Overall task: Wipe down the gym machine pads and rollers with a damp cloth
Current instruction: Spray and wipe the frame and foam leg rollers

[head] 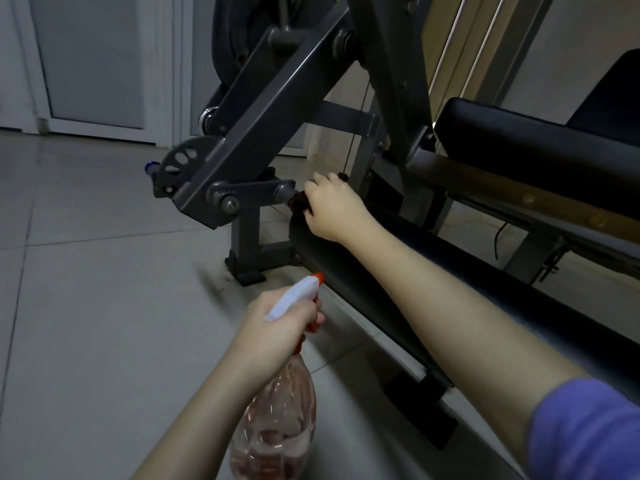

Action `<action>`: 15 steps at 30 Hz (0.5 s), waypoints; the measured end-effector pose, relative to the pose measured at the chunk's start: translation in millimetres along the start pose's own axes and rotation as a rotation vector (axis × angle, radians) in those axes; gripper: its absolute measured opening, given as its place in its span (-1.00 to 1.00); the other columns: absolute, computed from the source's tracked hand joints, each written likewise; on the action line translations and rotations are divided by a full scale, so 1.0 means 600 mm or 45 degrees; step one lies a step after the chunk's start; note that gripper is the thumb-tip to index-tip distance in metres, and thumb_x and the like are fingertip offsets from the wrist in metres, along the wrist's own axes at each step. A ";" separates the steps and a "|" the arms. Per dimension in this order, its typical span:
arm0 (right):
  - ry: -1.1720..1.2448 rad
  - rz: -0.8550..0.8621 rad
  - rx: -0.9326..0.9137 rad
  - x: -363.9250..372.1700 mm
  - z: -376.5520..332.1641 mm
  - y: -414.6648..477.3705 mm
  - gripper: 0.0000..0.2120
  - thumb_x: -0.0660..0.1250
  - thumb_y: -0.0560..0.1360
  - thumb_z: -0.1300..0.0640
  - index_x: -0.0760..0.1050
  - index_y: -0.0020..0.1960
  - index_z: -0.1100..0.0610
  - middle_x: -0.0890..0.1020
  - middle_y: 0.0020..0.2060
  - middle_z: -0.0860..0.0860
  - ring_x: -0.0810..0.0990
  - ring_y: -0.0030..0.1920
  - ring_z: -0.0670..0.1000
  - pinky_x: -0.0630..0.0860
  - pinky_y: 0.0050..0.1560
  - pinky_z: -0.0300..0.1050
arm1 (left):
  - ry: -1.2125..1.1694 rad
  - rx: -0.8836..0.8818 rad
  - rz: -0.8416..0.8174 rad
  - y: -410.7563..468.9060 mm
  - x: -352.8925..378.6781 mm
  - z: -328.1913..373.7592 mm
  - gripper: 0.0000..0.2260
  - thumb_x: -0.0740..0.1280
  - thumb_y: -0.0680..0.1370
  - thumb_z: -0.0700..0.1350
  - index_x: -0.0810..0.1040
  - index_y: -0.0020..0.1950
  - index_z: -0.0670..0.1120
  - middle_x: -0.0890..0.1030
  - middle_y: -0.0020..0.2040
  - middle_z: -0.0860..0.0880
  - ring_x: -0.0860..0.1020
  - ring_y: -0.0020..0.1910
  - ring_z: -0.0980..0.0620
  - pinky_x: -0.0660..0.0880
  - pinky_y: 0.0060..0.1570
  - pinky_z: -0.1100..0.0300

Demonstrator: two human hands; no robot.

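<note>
Head view: at eleven o'clock your right hand [332,206] clutched the cloth [297,202]; your left hand [280,329] gripped the bottle [277,417], risking accidental floor [104,306] spray.

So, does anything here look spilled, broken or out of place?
Nothing looks spilled or broken. Only a dark streaky smudge on the floor tiles beside the machine's foot stands out, possibly dirt. The left hand grips the spray bottle, the right hand the dark cloth.

spray bottle [277,420] left of roller [398,289], seat pad [536,140] behind
</note>
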State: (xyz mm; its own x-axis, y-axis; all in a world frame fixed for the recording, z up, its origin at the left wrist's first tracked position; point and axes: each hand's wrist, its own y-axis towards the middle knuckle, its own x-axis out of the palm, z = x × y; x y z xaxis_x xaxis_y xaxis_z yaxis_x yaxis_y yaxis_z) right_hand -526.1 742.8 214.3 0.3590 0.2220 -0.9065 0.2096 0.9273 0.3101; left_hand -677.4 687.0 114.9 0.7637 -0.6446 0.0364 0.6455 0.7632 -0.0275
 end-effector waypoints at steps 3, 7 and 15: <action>0.012 -0.051 -0.044 -0.012 0.011 -0.026 -0.52 0.26 0.53 0.13 0.30 0.43 0.15 0.29 0.43 0.15 0.22 0.43 0.16 0.24 0.42 0.05 | -0.045 0.114 0.008 -0.015 -0.009 -0.004 -0.75 0.32 0.45 0.01 0.57 -0.25 -0.17 0.66 -0.20 -0.17 0.54 -0.29 0.03 0.41 -0.19 0.12; -0.007 -0.150 -0.058 -0.039 0.027 -0.084 -0.50 0.23 0.54 0.14 0.26 0.46 0.12 0.20 0.48 0.10 0.14 0.48 0.13 0.20 0.43 0.01 | 0.008 -0.020 -0.038 0.017 -0.012 -0.028 -0.78 0.30 0.57 0.01 0.59 -0.26 0.04 0.65 -0.38 0.06 0.55 -0.44 0.14 0.45 -0.30 0.21; -0.147 -0.126 -0.045 -0.056 0.067 -0.255 -0.28 0.20 0.57 -0.02 -0.17 0.55 0.04 0.03 0.53 0.07 0.00 0.52 0.07 0.01 0.48 -0.08 | 0.064 -0.047 -0.047 0.007 0.000 0.012 -0.78 0.33 0.25 0.12 0.56 -0.40 -0.03 0.63 -0.26 -0.08 0.53 -0.35 0.07 0.44 -0.21 0.17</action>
State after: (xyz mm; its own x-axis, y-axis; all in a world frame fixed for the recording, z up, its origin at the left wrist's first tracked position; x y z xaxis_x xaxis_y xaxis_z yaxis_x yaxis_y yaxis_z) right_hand -533.7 581.6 208.9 0.4406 0.0947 -0.8927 0.2179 0.9534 0.2087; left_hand -674.6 690.4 122.3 0.7382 -0.6745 -0.0123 0.6726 0.7372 -0.0638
